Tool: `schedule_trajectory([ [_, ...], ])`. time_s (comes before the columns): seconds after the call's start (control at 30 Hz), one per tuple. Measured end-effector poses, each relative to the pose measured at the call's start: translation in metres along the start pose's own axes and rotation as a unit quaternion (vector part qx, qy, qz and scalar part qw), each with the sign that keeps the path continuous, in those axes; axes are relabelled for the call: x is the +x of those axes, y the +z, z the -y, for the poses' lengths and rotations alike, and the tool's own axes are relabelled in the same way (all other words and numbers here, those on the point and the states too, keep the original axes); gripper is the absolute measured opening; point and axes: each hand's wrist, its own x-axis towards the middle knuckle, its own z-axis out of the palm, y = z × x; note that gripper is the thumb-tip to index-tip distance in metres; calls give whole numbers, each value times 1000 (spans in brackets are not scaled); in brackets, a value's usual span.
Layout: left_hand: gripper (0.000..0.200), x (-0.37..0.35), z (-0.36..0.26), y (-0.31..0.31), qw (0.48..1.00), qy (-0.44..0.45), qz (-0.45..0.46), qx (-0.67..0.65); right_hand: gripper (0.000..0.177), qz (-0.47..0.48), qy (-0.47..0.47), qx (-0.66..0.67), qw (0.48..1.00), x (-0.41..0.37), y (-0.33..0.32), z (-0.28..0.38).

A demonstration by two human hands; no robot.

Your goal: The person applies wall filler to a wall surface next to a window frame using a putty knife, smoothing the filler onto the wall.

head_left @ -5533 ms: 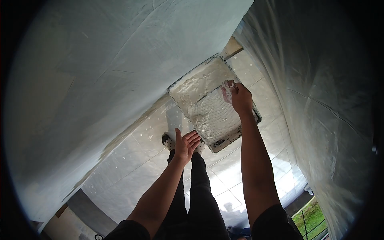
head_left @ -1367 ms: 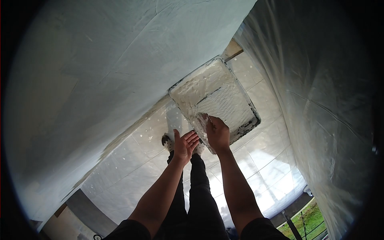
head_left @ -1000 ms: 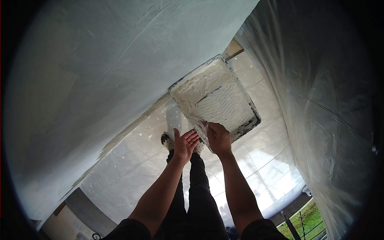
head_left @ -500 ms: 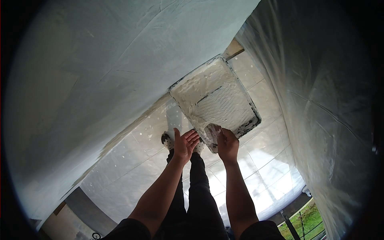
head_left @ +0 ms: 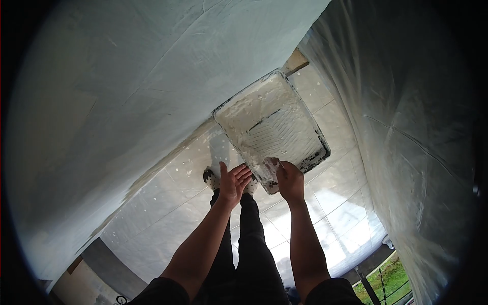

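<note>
A: Head view. Edges?
B: Tray (head_left: 316, 161), far-left edge right by the wall (head_left: 152, 76). Tiled floor (head_left: 328, 94) open between its right rim and the plastic sheet (head_left: 406, 127).
A: Grips?
B: Right hand (head_left: 291, 180) clamped on scraper (head_left: 269, 165), at the tray's near end. Left hand (head_left: 234, 183): thumb and fingers apart, by near-left rim; contact, can't tell.
A: Looks?
B: Scraper smeared whitish. Tray coated in off-white paste, ridged slope, black patches along rim.

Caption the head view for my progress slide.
Right hand pinches a white-smeared piece at the paste-coated tray, left hand open by its edge.
</note>
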Motion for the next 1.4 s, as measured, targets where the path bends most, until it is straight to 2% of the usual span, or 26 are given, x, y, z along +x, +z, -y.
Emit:
schedule_trajectory([
  [0.07, 102, 1, 0, -2, 1000, -1, -1, -4, 19, -6, 69, 52, 996, -2, -4, 1],
  [0.1, 103, 3, 1, -2, 1000, -5, 2, -9, 21, 39, 80, 34, 995, -3, -3, -1],
  [0.13, 103, 4, 2, -3, 1000, -6, 3, -9, 21, 37, 81, 33, 995, -3, -2, -3],
  [0.2, 103, 4, 2, -3, 1000, -1, -2, -13, 19, 27, 21, -30, 999, -3, 1, -3],
  [0.33, 102, 1, 0, -2, 1000, -4, -3, -10, 18, -25, 46, 27, 998, -5, -7, 1],
  [0.47, 103, 2, 1, -1, 1000, -5, 1, -9, 18, 23, 46, -45, 998, -7, 1, -9],
  [0.53, 103, 3, 0, -2, 1000, -3, -6, -13, 16, 1, 62, 0, 998, -5, -5, -1],
  [0.67, 102, 3, 0, -2, 1000, -5, -6, -13, 17, 48, 98, 16, 994, -11, -7, -6],
  [0.73, 102, 3, 2, -1, 1000, -4, -9, -15, 15, -25, 14, -50, 998, -14, -2, -18],
  [0.77, 102, 2, 1, -1, 1000, -3, -5, -9, 14, -68, 1, -37, 997, -14, -4, -16],
  [0.8, 102, 1, 0, -1, 1000, -1, -3, -3, 14, -66, 0, -35, 997, -16, -5, -15],
  [0.87, 103, 1, -1, -1, 1000, -1, -6, -3, 13, -20, 73, 2, 997, -20, -8, -15],
  [0.9, 103, 2, 0, 0, 1000, -3, -6, -4, 13, 32, 28, -18, 999, -21, -8, -20],
  [0.93, 103, 2, 1, 0, 1000, -5, -5, -4, 13, 30, 29, -20, 999, -22, -8, -22],
  [1.0, 103, 3, 1, -2, 1000, -5, -7, -10, 13, -29, 11, -53, 998, -21, -8, -22],
  [1.03, 103, 3, 2, -3, 1000, -4, -9, -10, 13, -43, 34, -30, 998, -20, -9, -21],
  [1.07, 103, 3, 2, -3, 1000, -2, -8, -7, 13, -42, 34, -28, 998, -20, -9, -17],
  [1.13, 103, 3, 1, -2, 1000, -1, -6, -3, 13, 28, 60, 8, 998, -20, -11, -10],
  [1.17, 103, 3, 1, -2, 1000, -1, -7, -6, 14, 19, -4, -19, 1000, -18, -5, -14],
  [1.2, 103, 3, 2, -2, 1000, -1, -9, -10, 14, 18, -3, -20, 1000, -19, -6, -17],
  [1.27, 103, 3, 3, -2, 1000, -1, -6, -10, 14, -49, -1, -34, 998, -15, -10, -17],
  [1.33, 102, 2, 2, -3, 1000, 0, -7, -9, 14, -44, 28, 3, 999, -13, -14, -10],
  [1.4, 102, 2, 3, -2, 1000, 1, -5, -8, 13, 76, 32, -60, 995, -14, -13, -12],
])
